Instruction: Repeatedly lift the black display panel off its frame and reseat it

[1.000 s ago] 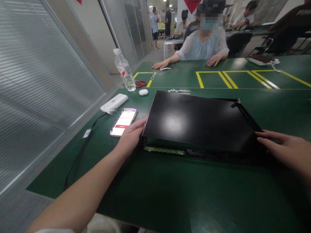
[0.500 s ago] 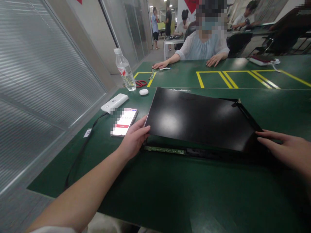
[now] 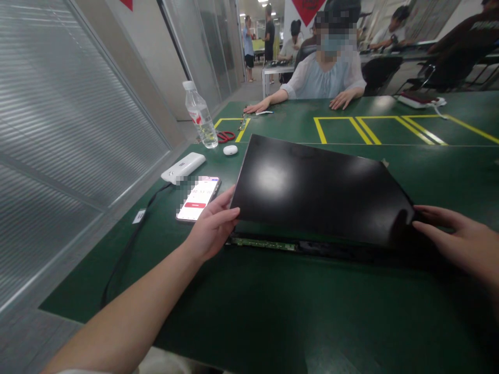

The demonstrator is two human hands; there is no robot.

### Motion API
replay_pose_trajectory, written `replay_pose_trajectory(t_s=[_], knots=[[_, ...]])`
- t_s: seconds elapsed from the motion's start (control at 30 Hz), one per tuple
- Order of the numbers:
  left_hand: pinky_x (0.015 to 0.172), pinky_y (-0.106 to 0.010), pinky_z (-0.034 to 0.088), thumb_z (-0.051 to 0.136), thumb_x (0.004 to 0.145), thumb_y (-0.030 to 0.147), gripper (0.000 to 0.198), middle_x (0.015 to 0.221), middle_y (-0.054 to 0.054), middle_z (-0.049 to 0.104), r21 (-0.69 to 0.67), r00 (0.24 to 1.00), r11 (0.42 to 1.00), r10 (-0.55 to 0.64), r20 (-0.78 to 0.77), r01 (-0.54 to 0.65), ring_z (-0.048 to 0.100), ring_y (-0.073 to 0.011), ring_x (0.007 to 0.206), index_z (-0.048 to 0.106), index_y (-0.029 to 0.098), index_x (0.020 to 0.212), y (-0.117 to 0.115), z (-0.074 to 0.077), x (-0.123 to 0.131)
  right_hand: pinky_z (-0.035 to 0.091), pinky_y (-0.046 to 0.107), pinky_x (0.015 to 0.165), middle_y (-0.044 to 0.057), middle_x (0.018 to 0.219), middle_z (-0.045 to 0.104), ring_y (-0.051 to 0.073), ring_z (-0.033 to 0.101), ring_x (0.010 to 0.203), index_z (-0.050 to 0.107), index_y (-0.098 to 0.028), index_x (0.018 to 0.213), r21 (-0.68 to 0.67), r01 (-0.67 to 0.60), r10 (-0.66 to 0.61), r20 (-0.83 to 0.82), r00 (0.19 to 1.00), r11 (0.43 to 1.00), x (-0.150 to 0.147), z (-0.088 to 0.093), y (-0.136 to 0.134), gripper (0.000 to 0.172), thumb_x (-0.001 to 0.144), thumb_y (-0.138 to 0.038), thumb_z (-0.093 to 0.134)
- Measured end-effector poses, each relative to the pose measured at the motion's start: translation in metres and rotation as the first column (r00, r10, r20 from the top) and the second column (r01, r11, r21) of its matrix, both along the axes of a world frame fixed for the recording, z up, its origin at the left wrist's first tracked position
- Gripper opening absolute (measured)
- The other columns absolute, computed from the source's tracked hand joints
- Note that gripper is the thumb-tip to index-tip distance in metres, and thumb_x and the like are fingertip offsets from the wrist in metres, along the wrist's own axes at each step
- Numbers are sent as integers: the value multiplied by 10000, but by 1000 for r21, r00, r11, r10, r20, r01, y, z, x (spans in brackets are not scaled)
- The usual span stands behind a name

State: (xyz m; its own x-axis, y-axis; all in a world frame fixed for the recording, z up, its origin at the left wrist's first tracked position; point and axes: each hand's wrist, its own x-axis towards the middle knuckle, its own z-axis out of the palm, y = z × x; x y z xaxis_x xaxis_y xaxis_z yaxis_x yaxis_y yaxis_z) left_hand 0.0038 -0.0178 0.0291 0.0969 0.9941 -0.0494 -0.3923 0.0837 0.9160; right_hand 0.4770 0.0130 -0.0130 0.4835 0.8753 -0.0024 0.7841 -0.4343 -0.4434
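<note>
A flat, glossy black LCD panel [image 3: 315,192] is held above the table between my hands. My left hand [image 3: 214,223] pinches its left edge, thumb on the front face. At the near right corner, my right hand [image 3: 448,234] grips the panel between thumb and fingers. Under the panel's near edge lies a black frame [image 3: 331,250] with a narrow green circuit board [image 3: 265,244] along its left part. The panel hides most of that frame.
Left of the panel are a lit phone [image 3: 198,198], a white power bank [image 3: 183,167] with a black strap, a white earbud case [image 3: 230,150], red-handled scissors [image 3: 226,136] and a water bottle [image 3: 200,117]. Across the green table [image 3: 273,311] sits a person [image 3: 325,78], hands on the tabletop.
The panel has been raised a little and shifted slightly, and its far edge now covers the black frame's far right corner. Both hands keep their grip.
</note>
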Motion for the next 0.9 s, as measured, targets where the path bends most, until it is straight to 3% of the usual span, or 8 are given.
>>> replay_pose_trajectory(t_s=[0.07,0.27,0.4,0.57,0.73,0.8,0.9], knots=[[1026,-427,566,780,768,133,556,1302,-109,767,8,1000,1000,3,-7,-3,646,-359,1306,747,194,1320,-1,2,1,553,492,741,77,1028,788,295,671,707,750,-313,1150,35,4,-3,-22,1000,999,1,-1,0,665,574,-625,639],[1021,-434,571,817,753,162,589,1327,-102,758,38,1000,999,-12,-15,13,636,-376,1321,740,208,1336,-4,5,1,570,473,715,103,1094,786,330,709,837,733,-280,1236,35,87,-80,-150,985,996,1,-2,0,723,587,-587,649],[1006,-413,575,821,758,167,583,1337,-82,756,50,1000,999,-3,-16,4,641,-359,1318,744,232,1333,-6,6,0,574,444,664,111,1087,790,328,717,859,751,-265,1269,42,138,-129,-165,978,990,-1,0,-2,727,620,-580,657],[1016,-420,571,819,752,176,618,1348,-77,750,42,1000,999,17,-25,-16,637,-358,1324,724,245,1359,-7,6,0,575,450,619,91,1013,792,312,718,784,788,-289,1188,105,138,-113,-212,971,985,2,-1,-4,615,681,-608,646],[1042,-443,556,808,754,162,609,1344,-94,747,51,1000,999,7,-13,-6,630,-369,1332,725,239,1353,-6,6,0,598,497,843,98,1081,779,343,727,988,790,-264,1127,78,205,-168,-333,928,976,1,-1,-3,552,663,-554,713],[1037,-439,556,801,758,156,590,1325,-84,756,53,1000,999,13,-11,-13,633,-363,1325,736,246,1337,-6,5,0,558,471,989,81,1130,779,325,706,1113,790,-265,1054,136,251,-159,-476,865,958,-3,-1,-3,485,630,-498,745],[1012,-395,560,788,755,148,559,1311,-66,764,85,999,995,52,-2,-51,640,-339,1310,756,246,1305,-4,6,-2,475,397,1126,70,1227,767,300,654,1261,770,-250,955,292,298,-45,-642,765,909,-8,1,-2,423,557,-393,773]])
